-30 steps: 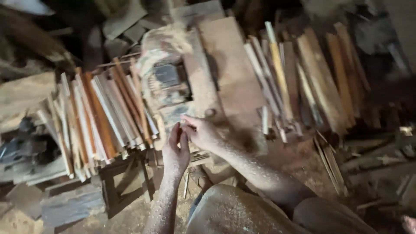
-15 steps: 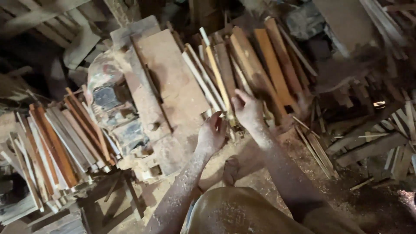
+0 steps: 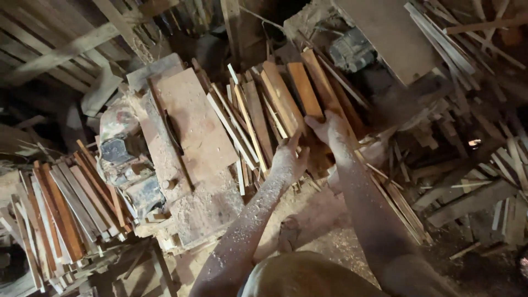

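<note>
Both hands are now seen shifted off the saw bench and onto the pile of wooden slats to its right. Sawdust-coated forearms are stretched forward from the bottom of the view. The left hand is laid palm-down with fingers loosely curled on the slats' near ends; whether one is pinched cannot be told. The right hand is pressed flat, fingers spread, on a broad reddish board. Just left, the saw bench is crowded against the pile; beyond, scrap timber is heaped on all sides, with open ground left only by the knees.
</note>
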